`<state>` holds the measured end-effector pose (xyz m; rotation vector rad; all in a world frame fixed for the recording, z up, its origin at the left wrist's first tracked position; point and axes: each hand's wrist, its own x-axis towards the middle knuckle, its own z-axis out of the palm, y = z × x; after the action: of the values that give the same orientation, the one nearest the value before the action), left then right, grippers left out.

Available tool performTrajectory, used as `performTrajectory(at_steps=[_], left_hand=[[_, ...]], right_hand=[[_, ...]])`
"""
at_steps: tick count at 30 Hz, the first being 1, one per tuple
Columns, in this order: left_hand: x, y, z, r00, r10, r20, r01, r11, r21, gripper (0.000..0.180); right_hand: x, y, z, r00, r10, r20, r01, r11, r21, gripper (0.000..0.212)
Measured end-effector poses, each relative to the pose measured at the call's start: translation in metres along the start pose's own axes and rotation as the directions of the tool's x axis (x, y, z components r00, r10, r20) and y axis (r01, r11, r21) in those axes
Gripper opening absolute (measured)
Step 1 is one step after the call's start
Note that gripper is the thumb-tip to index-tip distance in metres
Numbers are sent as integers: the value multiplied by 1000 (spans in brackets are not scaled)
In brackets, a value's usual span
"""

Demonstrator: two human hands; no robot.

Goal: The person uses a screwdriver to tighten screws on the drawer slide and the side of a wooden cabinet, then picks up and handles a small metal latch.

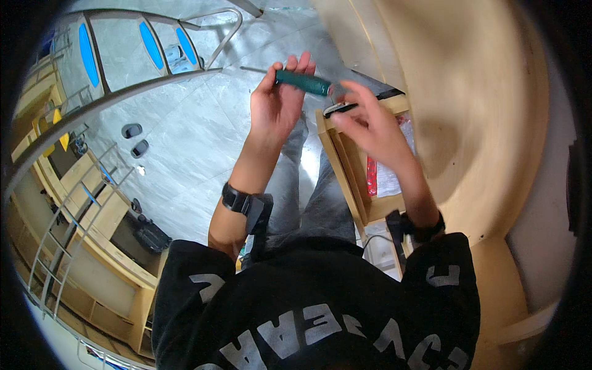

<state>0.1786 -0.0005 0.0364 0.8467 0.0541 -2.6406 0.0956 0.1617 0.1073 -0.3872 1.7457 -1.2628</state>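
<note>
My left hand (280, 105) is raised with the palm up. A screwdriver with a dark green handle (303, 82) lies across its fingers, the thumb against the handle, and the thin metal shaft points left. My right hand (368, 120) hovers just right of the handle's end, slightly blurred, its fingers apart and curved. No held thing shows in it. Beneath its fingertips, a black and silver object (340, 110) rests at the far corner of a pulled-out wooden drawer (349, 179); its kind is unclear.
The drawer holds a red strip (372, 177) and a white packet (388, 182). Wooden furniture (462, 123) rises on the right. A metal ladder with blue treads (151, 45) spans the upper left. Dark slippers (140, 148) lie on the grey tiled floor.
</note>
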Motion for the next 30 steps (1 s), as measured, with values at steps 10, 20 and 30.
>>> performTrajectory(at_steps=[10, 20, 30], left_hand=[[3, 33, -7, 885, -109, 452, -160, 841, 516, 45], [32, 41, -45, 850, -378, 367, 20, 720, 694, 46], [75, -20, -88, 755, -644, 122, 219, 425, 878, 16]], right_hand=[[126, -7, 22, 994, -39, -104, 97, 763, 639, 21], [200, 4, -13, 970, -14, -243, 189, 671, 717, 12], [216, 48, 17, 994, 107, 16, -108, 989, 97, 18]])
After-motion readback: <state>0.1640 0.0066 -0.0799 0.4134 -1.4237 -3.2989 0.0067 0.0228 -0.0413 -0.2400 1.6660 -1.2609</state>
